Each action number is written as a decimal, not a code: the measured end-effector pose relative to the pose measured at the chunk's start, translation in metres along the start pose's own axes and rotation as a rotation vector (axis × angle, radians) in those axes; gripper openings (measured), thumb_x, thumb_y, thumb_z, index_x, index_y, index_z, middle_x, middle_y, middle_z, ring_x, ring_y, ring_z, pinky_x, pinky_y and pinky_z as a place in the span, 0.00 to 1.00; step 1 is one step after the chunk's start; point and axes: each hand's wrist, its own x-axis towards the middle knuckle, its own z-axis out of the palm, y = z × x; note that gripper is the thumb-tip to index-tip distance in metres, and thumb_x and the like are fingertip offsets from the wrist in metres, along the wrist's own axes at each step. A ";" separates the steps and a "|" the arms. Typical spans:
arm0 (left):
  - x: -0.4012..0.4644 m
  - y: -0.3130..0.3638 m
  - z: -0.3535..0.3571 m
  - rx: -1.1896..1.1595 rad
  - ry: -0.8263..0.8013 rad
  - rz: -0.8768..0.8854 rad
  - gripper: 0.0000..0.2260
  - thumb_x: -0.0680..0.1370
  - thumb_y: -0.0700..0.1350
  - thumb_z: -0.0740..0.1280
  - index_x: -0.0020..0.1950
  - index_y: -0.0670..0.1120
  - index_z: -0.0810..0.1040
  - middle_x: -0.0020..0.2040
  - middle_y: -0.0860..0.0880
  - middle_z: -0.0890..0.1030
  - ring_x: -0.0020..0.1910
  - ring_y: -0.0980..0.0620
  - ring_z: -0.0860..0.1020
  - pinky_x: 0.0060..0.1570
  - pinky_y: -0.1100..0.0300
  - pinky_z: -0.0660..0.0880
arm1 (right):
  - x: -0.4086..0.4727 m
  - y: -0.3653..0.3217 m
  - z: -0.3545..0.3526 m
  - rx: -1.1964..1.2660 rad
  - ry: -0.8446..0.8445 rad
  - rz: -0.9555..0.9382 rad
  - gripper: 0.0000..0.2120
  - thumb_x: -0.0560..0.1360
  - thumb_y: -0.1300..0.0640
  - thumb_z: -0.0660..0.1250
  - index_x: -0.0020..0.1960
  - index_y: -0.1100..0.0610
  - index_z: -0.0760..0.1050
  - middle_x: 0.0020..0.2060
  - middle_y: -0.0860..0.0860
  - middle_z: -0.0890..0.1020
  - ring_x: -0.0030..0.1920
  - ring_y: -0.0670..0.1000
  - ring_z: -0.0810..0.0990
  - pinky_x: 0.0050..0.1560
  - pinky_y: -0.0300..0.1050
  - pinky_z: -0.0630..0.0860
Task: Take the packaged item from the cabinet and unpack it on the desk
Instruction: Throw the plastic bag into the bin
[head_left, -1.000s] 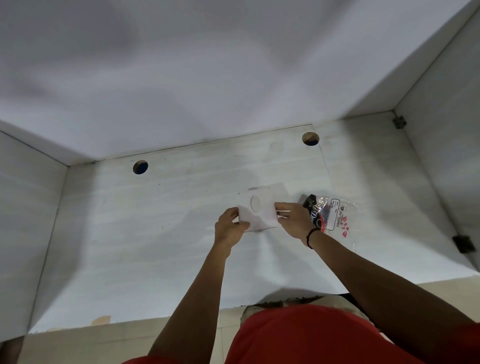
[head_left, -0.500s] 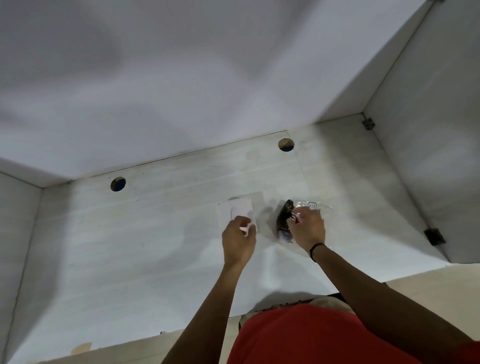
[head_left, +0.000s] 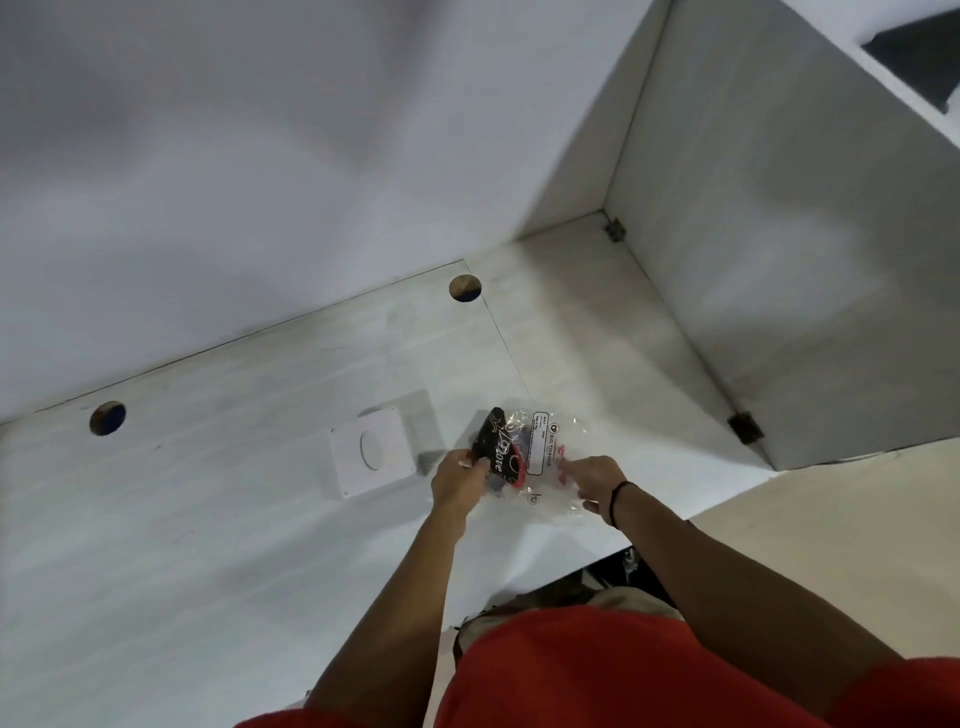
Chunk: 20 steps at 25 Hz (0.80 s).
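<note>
Item: clear plastic packet (head_left: 545, 462), printed label, crinkled, lying on the desk (head_left: 208, 519) right of frame centre. Contents: a black piece with white lettering (head_left: 493, 441) at the packet's left end, plus something red, unclear.

Orientation: the black piece's long axis runs from upper left to lower right; the packet spreads from it toward the lower right.

Left hand (head_left: 460, 480): at the packet's left edge, fingers closed on the lower end of the black piece.

Right hand (head_left: 592, 480): on the packet's lower right side, fingers extended onto the film; pinching or merely pressing, cannot tell.

Relation: the packet sits between the two hands, both touching it; the left is nearer the contents, the right nearer the loose film. Judged: pulling apart along that line would open it.

Adjacent: white square card with an oval mark (head_left: 371, 452), flat on the desk just left of the left hand, apart from the packet.
</note>
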 end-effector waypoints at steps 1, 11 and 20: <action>-0.001 -0.004 -0.002 -0.043 -0.049 -0.023 0.19 0.76 0.39 0.67 0.67 0.44 0.78 0.53 0.40 0.85 0.46 0.46 0.81 0.41 0.57 0.75 | 0.000 0.001 -0.007 -0.055 -0.016 -0.010 0.13 0.78 0.57 0.68 0.36 0.59 0.74 0.40 0.55 0.77 0.39 0.52 0.73 0.40 0.43 0.71; -0.073 -0.053 -0.005 -0.246 -0.381 -0.253 0.08 0.80 0.44 0.69 0.59 0.46 0.77 0.58 0.39 0.83 0.50 0.38 0.85 0.51 0.43 0.82 | -0.025 0.072 -0.066 0.219 -0.355 0.004 0.05 0.72 0.69 0.72 0.48 0.65 0.79 0.39 0.57 0.81 0.31 0.47 0.77 0.27 0.37 0.70; -0.098 -0.071 0.007 -0.096 -0.561 -0.228 0.14 0.79 0.33 0.60 0.58 0.43 0.82 0.43 0.41 0.87 0.36 0.46 0.85 0.36 0.55 0.82 | -0.069 0.172 -0.089 0.700 -0.357 0.089 0.11 0.78 0.70 0.64 0.44 0.62 0.83 0.38 0.56 0.86 0.32 0.47 0.82 0.26 0.32 0.76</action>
